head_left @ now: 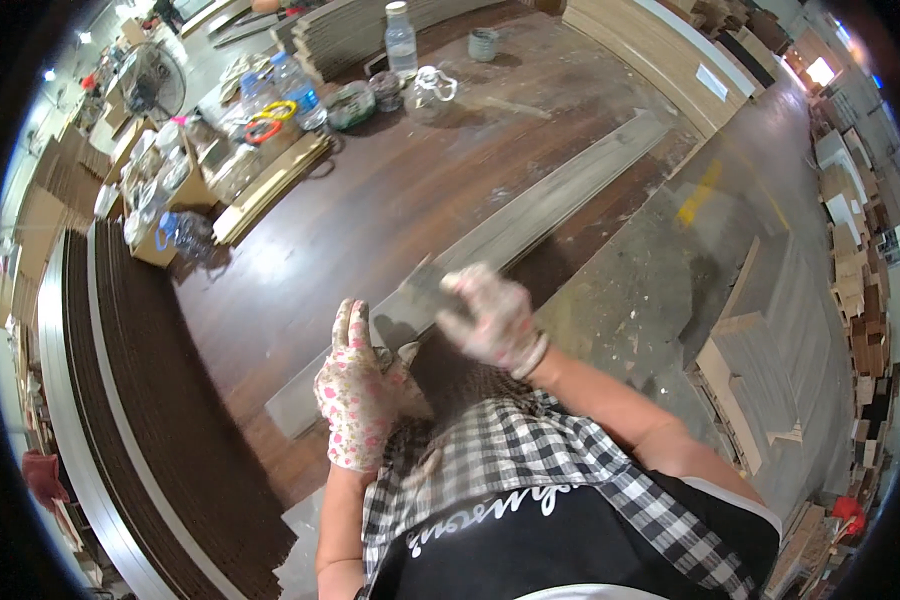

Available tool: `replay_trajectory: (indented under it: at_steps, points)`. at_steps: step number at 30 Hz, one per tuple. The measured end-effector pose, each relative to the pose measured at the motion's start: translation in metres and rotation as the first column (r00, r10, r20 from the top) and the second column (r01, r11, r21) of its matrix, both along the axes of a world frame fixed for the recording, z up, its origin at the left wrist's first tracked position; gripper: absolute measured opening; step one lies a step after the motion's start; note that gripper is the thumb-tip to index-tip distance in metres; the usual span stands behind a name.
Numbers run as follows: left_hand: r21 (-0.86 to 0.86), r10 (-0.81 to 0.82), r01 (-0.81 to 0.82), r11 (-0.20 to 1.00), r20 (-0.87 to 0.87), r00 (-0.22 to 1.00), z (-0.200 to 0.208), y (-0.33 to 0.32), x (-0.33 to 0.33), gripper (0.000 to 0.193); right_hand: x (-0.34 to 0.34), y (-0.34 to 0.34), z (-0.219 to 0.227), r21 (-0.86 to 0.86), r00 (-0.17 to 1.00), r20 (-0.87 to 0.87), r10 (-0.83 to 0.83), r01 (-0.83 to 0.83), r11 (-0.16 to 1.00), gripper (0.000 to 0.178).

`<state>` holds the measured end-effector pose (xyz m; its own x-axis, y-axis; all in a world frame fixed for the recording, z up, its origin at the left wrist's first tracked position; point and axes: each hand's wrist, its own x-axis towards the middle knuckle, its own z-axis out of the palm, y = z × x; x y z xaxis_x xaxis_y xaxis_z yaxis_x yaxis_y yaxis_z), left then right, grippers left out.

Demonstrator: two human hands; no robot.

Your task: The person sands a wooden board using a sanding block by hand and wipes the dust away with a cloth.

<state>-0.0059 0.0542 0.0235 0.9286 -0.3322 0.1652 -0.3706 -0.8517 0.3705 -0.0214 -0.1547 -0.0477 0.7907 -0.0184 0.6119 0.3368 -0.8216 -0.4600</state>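
The gloved right hand [500, 320] is blurring, its fingers bending beside a dark grey piece [422, 290]; whether they are clamping on it, I cannot tell. The gloved left hand [355, 400] is pointing two fingers forward, held together, while its thumb side is hiding too much to show whether it is gripping anything. Beneath and beyond both, a long grey board [560, 195] is lying diagonally across the brown tabletop [360, 210]. Farther out, a clear bottle [400, 45] and a small cup [482, 44] are standing near the far edge, and stacked dark boards [170, 410] are filling the left side.
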Motion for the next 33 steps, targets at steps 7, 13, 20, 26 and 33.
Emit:
replay_trajectory:
  at_steps: [7,13,20,26,33]
  points:
    - [0.109,0.098,-0.083,0.991,-0.139,0.985,-0.021,-0.028,0.017,0.067,0.018,-0.191,-0.009,-0.052,0.946,0.012,-0.324,0.324,0.945,0.035]
    - [0.123,0.135,-0.117,0.986,-0.145,0.980,-0.021,-0.033,0.018,0.068,0.047,-0.423,-0.029,-0.024,0.808,-0.052,-0.586,0.586,0.810,0.037]
    - [-0.220,0.256,-0.283,0.934,-0.144,0.956,-0.008,-0.035,0.010,0.050,0.093,-0.469,0.018,0.324,0.805,-0.152,-0.574,0.589,0.740,0.036]
    - [-0.442,0.166,-0.019,0.897,0.296,0.941,0.019,-0.126,0.038,0.048,0.094,-0.238,0.009,0.754,0.999,-0.005,0.052,-0.030,0.656,0.049]
    - [-0.078,0.177,-0.161,0.984,0.294,0.939,-0.072,-0.108,0.024,0.051,0.105,-0.190,-0.031,0.652,0.988,-0.119,0.100,0.002,0.759,0.053]
